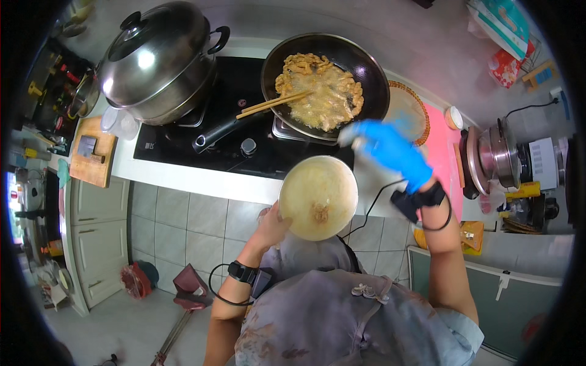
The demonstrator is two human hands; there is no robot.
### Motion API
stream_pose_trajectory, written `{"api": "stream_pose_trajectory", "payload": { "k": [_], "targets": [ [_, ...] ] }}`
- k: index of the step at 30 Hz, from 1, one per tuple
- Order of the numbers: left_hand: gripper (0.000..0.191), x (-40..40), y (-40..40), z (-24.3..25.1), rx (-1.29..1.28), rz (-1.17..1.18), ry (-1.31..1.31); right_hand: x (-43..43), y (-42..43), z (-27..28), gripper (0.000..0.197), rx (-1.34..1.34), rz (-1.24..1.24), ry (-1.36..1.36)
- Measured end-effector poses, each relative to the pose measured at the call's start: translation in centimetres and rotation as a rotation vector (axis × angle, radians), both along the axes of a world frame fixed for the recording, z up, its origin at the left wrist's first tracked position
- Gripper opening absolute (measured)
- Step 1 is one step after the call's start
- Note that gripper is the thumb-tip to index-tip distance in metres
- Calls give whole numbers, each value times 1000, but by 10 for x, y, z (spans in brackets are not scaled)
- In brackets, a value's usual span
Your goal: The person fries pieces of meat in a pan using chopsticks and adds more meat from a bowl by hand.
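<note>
My left hand [274, 225], bare, grips the rim of a pale bowl [302, 192] in front of the counter. A small clump of coated meat [320, 212] lies in the bowl. My right hand [384, 148], in a blue glove with whitish coating on the fingertips, is at the near right edge of a black wok [373, 98]; its fingers are blurred and I see nothing held in them. Battered pieces [316, 68] fry in bubbling oil in the wok. A pair of wooden chopsticks [270, 105] leans over the wok's rim, tips in the oil.
A large lidded steel steamer pot [155, 64] stands on the left of the black cooktop [183, 153]. Farther left, a cleaver [87, 146] lies on a wooden cutting board [101, 169]. Right of the wok are a basket with a woven rim [425, 116], a pink mat [442, 160] and stacked pans [499, 151].
</note>
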State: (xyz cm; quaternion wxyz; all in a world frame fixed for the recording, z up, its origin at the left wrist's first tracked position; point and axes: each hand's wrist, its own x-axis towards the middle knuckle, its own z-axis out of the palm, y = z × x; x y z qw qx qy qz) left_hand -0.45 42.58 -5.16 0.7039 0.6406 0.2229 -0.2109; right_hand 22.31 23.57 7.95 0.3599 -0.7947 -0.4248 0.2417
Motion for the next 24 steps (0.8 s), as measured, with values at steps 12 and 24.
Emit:
{"api": "stream_pose_trajectory", "payload": {
  "k": [12,24],
  "targets": [
    [57,8,-11,-18,34,3,24,-109,-2,-147,14,-655,76,-301],
    [47,16,-14,2,42,-61,-68,-85,-18,-69,18,-330,-27,-334]
  ]
}}
